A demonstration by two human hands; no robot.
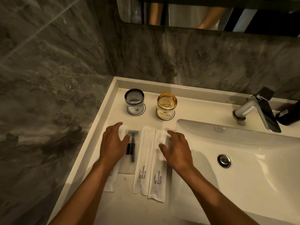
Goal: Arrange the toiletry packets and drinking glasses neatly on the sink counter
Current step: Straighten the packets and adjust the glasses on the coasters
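Observation:
Several toiletry packets lie side by side on the white sink counter [141, 210]. My left hand [113, 143] rests flat, fingers spread, on the leftmost white packet [111, 177] and touches the clear razor packet [132, 148]. Two white packets marked "BRUSHING TEETH" follow: the middle one [143, 159] and the right one [158, 176]. My right hand [175, 150] lies open on the right one's upper end. Behind them stand two upturned glasses on round coasters, a grey glass [134, 101] and an amber glass [166, 105].
The sink basin [243, 159] with its drain [224, 160] lies to the right of the packets. A chrome faucet [258, 109] and a dark bottle [289, 114] stand at the back right. Grey marble walls enclose the counter on the left and behind.

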